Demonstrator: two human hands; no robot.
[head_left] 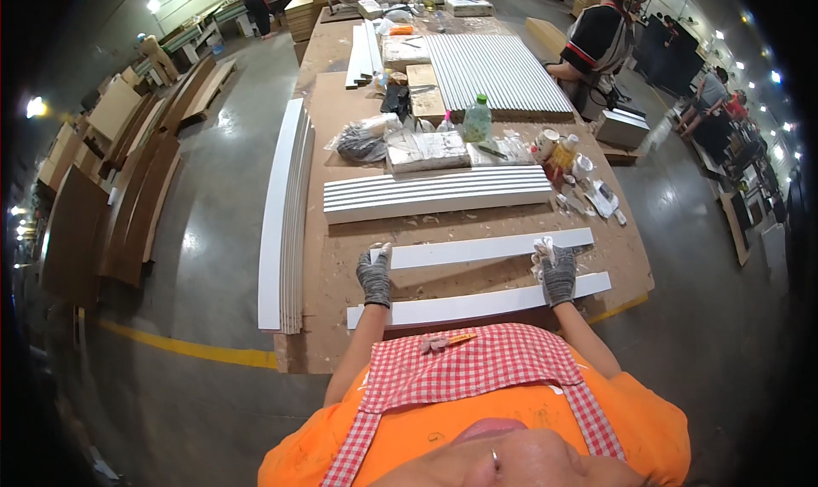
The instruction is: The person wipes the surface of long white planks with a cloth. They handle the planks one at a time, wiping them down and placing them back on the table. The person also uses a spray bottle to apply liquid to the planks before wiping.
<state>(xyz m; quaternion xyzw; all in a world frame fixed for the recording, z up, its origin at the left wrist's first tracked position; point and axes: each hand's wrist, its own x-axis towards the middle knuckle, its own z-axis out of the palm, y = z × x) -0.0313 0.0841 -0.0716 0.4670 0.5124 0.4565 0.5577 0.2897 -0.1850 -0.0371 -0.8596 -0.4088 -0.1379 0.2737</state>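
Observation:
A long white strip (481,250) is held level above the workbench in front of me. My left hand (373,277), in a grey knit glove, grips its left end. My right hand (559,276), gloved the same way, is closed on a crumpled white rag (541,253) that lies against the strip near its right end. Nearer to me, a second white strip (477,306) lies along the bench's front edge, below both hands. Just beyond the held strip sits a row of white strips (439,199) packed side by side.
White boards (279,223) are stacked along the left of the workbench (341,257). Farther back are a plastic-wrapped bundle (365,138), a green-capped bottle (478,121), cups and tubes (601,197), and a large ribbed white panel (494,74). Another person (601,40) stands at the bench's far right.

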